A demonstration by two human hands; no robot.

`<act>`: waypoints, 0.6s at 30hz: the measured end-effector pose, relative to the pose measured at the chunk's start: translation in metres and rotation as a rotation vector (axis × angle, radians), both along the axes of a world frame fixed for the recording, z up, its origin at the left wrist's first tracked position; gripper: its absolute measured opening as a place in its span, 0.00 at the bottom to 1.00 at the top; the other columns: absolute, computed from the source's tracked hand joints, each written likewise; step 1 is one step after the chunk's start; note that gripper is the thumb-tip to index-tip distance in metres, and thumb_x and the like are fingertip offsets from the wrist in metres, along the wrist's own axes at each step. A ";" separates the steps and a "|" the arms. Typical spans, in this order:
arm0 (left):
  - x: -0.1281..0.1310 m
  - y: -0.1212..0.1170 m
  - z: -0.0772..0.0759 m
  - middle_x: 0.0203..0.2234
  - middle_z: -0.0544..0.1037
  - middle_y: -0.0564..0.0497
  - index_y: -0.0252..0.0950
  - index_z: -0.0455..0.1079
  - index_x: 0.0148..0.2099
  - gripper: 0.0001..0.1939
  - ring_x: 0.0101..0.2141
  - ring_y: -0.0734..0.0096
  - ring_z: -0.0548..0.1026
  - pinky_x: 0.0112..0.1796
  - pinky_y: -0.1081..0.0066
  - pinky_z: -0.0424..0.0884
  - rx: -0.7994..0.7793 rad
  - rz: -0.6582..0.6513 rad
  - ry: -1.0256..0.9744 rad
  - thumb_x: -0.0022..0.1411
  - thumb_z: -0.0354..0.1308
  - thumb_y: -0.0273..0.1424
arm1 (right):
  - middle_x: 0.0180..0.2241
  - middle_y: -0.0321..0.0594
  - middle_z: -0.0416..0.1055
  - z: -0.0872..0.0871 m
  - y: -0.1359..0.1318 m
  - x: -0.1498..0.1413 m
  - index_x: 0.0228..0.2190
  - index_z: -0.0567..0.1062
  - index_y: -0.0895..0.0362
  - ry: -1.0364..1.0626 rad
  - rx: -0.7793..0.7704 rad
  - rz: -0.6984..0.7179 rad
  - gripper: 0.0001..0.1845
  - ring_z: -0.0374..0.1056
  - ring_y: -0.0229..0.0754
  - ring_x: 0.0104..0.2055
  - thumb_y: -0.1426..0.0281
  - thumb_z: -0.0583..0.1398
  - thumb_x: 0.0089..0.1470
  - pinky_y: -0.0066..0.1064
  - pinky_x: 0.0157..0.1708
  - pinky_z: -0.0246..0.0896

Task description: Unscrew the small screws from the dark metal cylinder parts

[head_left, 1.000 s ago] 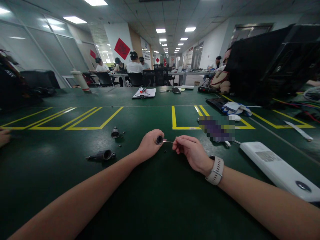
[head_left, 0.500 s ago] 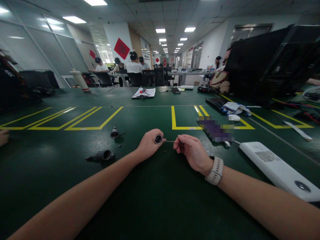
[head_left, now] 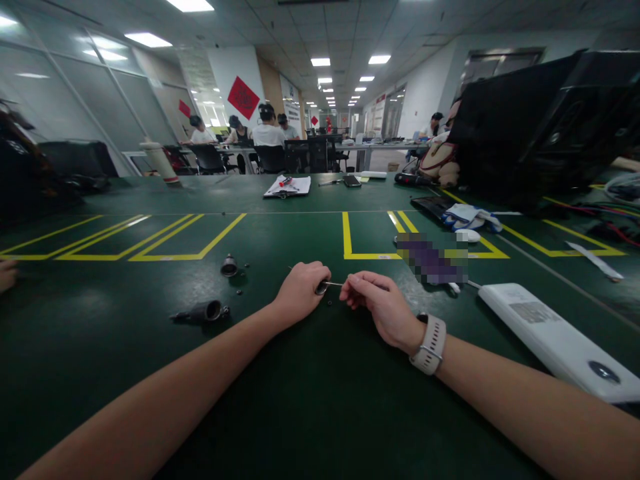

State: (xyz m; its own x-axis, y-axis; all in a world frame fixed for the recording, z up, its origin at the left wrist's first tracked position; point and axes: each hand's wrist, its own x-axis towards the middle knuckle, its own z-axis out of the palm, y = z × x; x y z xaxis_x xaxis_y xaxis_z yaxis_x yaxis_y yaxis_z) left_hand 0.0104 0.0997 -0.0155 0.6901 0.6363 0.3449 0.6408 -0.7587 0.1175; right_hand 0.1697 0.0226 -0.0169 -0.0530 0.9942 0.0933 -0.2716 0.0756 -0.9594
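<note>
My left hand (head_left: 301, 290) is closed around a hollow, dark metal cylinder (head_left: 323, 287), most of it hidden by the fingers. Its round opening is turned toward my right hand (head_left: 373, 300). Between the fingertips of that hand is a thin metal rod-like tool (head_left: 334, 285), whose tip reaches the cylinder's opening; whether it is inside I cannot tell. A small dark ring-like piece (head_left: 329, 303) lies just below the hands. To the left, a dark conical metal part with a hollow end (head_left: 205, 311) rests on its side, and a smaller cup-shaped metal part (head_left: 229, 266) stands beyond it.
Tiny dark pieces (head_left: 239, 291) lie near the metal parts on the green table (head_left: 300, 400). At right are a white power bank (head_left: 550, 340), a blurred-out phone-like object (head_left: 430, 258) and a cloth (head_left: 471, 218). A clipboard (head_left: 287, 187) lies farther back. Another person's hand (head_left: 7, 275) shows at the left edge.
My left hand has turned the cylinder, so its opening faces right instead of toward me. My right hand has shifted slightly left, bringing the thin tool to the opening.
</note>
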 end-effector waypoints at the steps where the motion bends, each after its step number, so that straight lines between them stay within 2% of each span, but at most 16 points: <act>1: 0.000 0.000 0.001 0.25 0.68 0.52 0.34 0.64 0.29 0.04 0.27 0.70 0.65 0.31 0.70 0.59 0.001 -0.001 0.011 0.55 0.51 0.22 | 0.24 0.36 0.70 0.000 0.000 0.000 0.22 0.74 0.58 0.002 0.002 -0.006 0.11 0.62 0.36 0.27 0.66 0.58 0.51 0.30 0.29 0.55; 18: -0.001 0.002 -0.001 0.27 0.70 0.52 0.34 0.64 0.30 0.03 0.28 0.70 0.67 0.32 0.69 0.60 -0.019 0.017 -0.009 0.57 0.52 0.24 | 0.15 0.33 0.65 -0.003 0.002 0.002 0.15 0.70 0.57 -0.034 0.028 -0.184 0.12 0.59 0.35 0.21 0.68 0.58 0.47 0.30 0.24 0.51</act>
State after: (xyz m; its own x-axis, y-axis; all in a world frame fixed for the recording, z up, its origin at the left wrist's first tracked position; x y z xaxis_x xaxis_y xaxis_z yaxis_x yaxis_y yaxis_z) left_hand 0.0096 0.1016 -0.0165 0.6760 0.6545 0.3387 0.6525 -0.7452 0.1376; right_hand 0.1717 0.0245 -0.0203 0.1255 0.9845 0.1228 -0.2179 0.1481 -0.9647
